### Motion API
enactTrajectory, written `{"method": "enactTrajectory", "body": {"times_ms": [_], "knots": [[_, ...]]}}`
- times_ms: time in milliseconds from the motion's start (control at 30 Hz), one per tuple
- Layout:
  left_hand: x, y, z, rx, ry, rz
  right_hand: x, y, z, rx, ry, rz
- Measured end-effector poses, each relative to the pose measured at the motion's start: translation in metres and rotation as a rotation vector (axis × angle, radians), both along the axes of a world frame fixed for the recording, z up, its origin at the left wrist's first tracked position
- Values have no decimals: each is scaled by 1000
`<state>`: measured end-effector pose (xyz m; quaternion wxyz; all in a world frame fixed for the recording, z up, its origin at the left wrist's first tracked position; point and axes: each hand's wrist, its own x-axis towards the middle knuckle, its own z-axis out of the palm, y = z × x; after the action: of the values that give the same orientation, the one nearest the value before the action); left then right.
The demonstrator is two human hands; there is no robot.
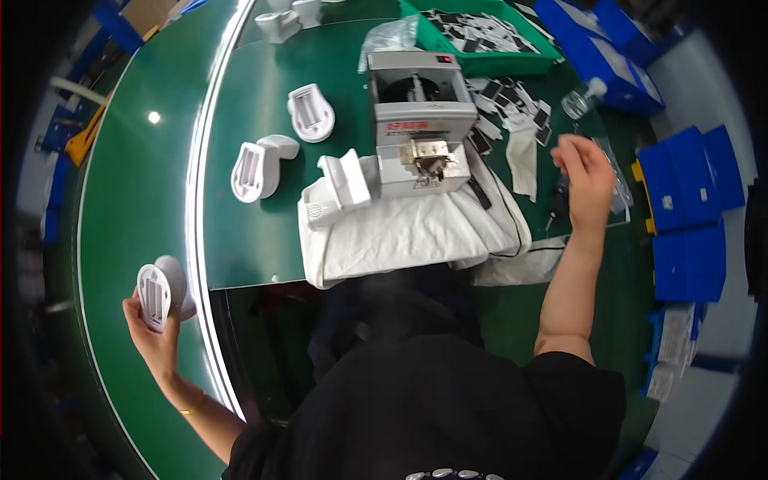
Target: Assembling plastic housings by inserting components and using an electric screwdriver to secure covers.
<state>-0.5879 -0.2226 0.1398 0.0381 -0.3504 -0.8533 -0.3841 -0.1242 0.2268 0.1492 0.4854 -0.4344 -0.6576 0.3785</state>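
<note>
Mostly white housing (166,291) (rounded, slotted).

I cannot tell whether my curled right hand (584,164) pinches anything. The white plastic part (181,280) hides some fingers of my left hand (154,342). Ahead and left of my right hand, the top edge cuts off the green tray (512,66).

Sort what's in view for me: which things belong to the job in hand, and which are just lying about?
Likely part of the job:
white housing held in the left hand
similar housings on the green table
grey machine
black tool near the right hand

Probably just lying about:
clear bottle
clear plastic bag by the machine
</note>
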Motion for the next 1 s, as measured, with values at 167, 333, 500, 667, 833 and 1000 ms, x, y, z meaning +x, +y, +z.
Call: {"method": "enactTrajectory", "body": {"times_ms": [167,333,500,667,833,1000], "knots": [[124,148,-10,429,-490,-338,-15,68,-56,102,-510,-7],[214,224,-55,460,-1029,-717,-50,105,-100,77,-987,-15],[231,240,-69,375,-1015,-831,-35,121,-111,-22,-861,59],[234,240,-74,304,-579,-824,-23,81,-89,-26,-64,18],[237,238,-83,323,-455,-792,-38,-21,-16,6,218,294],[244,238,-79,335,-391,-765,-47,-93,4,-83,70,492]]}}
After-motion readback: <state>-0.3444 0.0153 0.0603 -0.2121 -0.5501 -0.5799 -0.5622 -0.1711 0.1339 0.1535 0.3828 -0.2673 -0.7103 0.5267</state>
